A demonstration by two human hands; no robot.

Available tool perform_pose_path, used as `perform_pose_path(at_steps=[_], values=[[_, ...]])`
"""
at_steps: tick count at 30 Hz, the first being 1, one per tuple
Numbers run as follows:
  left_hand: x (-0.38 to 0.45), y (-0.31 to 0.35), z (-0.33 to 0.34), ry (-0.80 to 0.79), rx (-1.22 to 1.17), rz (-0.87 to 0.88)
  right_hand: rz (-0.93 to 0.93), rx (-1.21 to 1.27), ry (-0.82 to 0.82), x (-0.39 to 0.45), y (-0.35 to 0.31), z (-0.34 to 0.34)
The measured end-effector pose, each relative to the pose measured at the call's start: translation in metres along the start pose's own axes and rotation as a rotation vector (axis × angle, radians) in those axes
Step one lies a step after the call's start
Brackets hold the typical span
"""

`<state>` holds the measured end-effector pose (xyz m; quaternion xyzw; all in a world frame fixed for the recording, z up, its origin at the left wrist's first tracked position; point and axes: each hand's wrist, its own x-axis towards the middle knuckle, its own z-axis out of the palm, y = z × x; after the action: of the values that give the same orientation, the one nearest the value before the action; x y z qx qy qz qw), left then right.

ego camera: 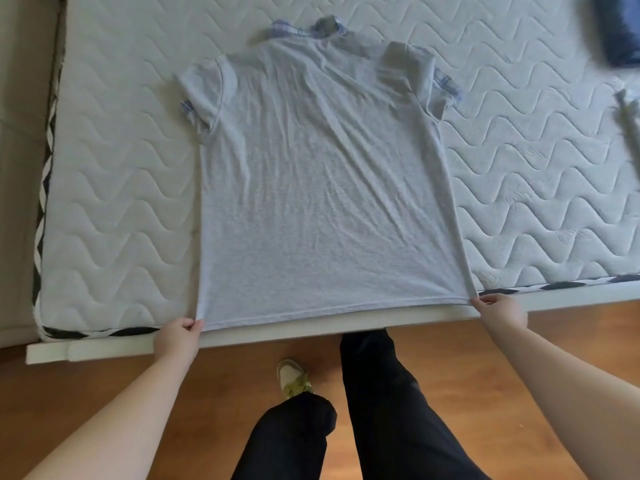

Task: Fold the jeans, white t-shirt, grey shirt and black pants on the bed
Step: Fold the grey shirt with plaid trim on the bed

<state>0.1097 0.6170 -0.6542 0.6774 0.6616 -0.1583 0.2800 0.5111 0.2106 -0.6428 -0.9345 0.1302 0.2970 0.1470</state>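
The grey shirt [322, 181] lies spread flat and face down on the quilted mattress [114, 188], collar at the far end, hem at the near edge. Its collar and sleeve cuffs show blue plaid trim. My left hand [178, 336] pinches the hem's left corner. My right hand [500, 311] pinches the hem's right corner. The hem is stretched taut between them. A folded dark blue garment, likely the jeans [620, 32], sits at the far right of the bed. A sliver of pale cloth [628, 112] shows at the right edge.
The white bed frame [86, 351] runs along the near edge, with wooden floor [467, 358] below it. My legs in dark trousers [381, 403] and one light shoe [292, 377] stand close to the bed. A beige surface [20, 133] borders the mattress on the left.
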Motion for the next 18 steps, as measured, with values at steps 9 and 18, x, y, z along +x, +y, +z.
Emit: perform_pose_path(at_steps=[9,18], values=[[-0.009,0.023,-0.003,0.205,-0.091,-0.028,0.025,-0.006,0.193,-0.017,-0.031,0.012],[0.009,0.139,0.022,0.303,0.08,0.57,-0.511,-0.078,0.18,-0.006,-0.124,0.035]])
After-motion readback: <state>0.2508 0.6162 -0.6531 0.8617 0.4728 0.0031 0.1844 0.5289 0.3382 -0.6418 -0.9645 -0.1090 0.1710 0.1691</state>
